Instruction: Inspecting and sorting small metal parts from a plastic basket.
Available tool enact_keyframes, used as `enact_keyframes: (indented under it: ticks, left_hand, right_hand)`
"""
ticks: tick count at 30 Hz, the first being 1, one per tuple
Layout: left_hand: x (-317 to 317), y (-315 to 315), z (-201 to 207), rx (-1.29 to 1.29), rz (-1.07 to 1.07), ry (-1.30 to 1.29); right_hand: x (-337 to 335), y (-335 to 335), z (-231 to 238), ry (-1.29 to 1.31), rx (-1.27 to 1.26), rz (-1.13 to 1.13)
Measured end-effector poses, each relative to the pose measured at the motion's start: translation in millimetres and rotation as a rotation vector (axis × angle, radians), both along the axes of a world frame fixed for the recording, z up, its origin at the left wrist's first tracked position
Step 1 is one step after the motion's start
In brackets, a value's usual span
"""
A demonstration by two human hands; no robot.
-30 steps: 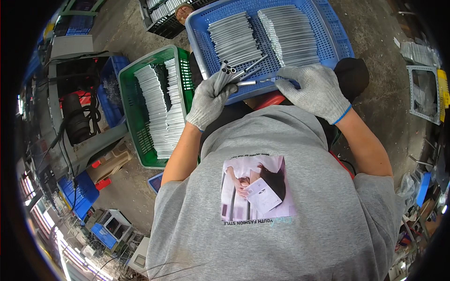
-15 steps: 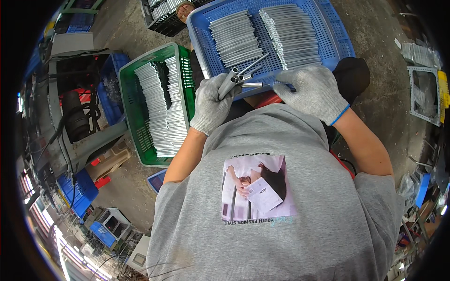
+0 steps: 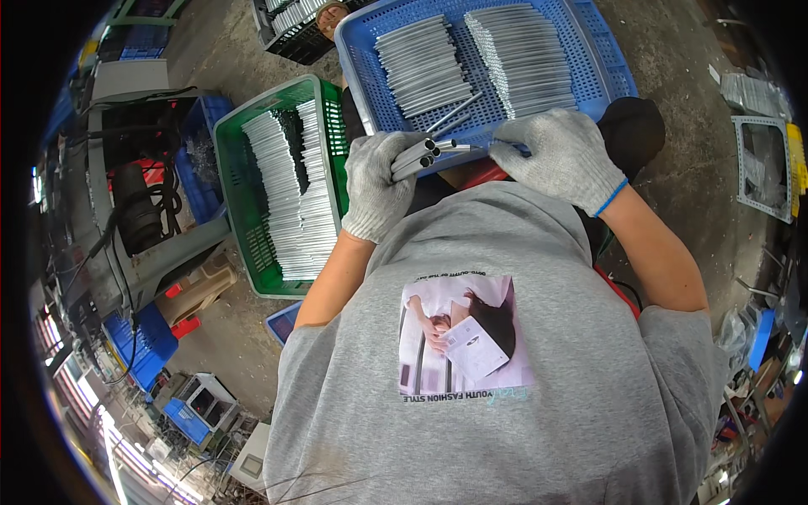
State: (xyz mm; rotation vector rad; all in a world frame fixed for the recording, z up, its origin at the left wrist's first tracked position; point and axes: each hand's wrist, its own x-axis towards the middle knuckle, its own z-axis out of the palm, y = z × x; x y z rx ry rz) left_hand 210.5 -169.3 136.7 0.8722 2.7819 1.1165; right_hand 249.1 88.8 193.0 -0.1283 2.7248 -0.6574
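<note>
Left hand (image 3: 380,181) clamped on tube bundle (image 3: 414,156), frame centre top; right hand (image 3: 562,157) pinching one tube (image 3: 468,149). Keep ends flush above blue crate (image 3: 608,66).

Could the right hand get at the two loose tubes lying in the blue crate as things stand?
Probably yes: the right hand rests at the blue crate rim, and the loose tubes lie uncovered just beyond the left hand with its tube bundle.

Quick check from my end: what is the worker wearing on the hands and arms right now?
Both the left hand and the right hand wear light grey knitted work gloves; the right glove shows a blue band at its cuff. The forearms are bare. The short sleeves of a grey T-shirt end above the elbows.
</note>
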Motion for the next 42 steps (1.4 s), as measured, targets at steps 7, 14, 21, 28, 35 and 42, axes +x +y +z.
enact_keyframes:
  ticks: [7, 14, 21, 28, 35, 42]
  left_hand:
    - [1, 0, -3, -0.024, 0.018, 0.095]
    - [3, -1, -6, -0.023, 0.047, 0.020]
    - [3, 4, -7, 0.016, 0.033, 0.067]
    - [-5, 17, -39, -0.165, 0.116, 0.008]
    - [-19, 44, -79, -0.245, 0.202, -0.196]
    - [-17, 21, -52, -0.176, 0.275, -0.225]
  right_hand:
    - [-1, 0, 9, -0.020, -0.065, -0.031]
    - [-3, -1, 3, -0.027, -0.014, -0.025]
    - [-4, 8, 0, -0.188, -0.196, -0.068]
    - [-19, 22, -31, -0.107, -0.161, -0.272]
    - [-57, 19, -97, -0.131, -0.173, -0.412]
    - [-107, -2, -185, -0.133, -0.254, -0.396]
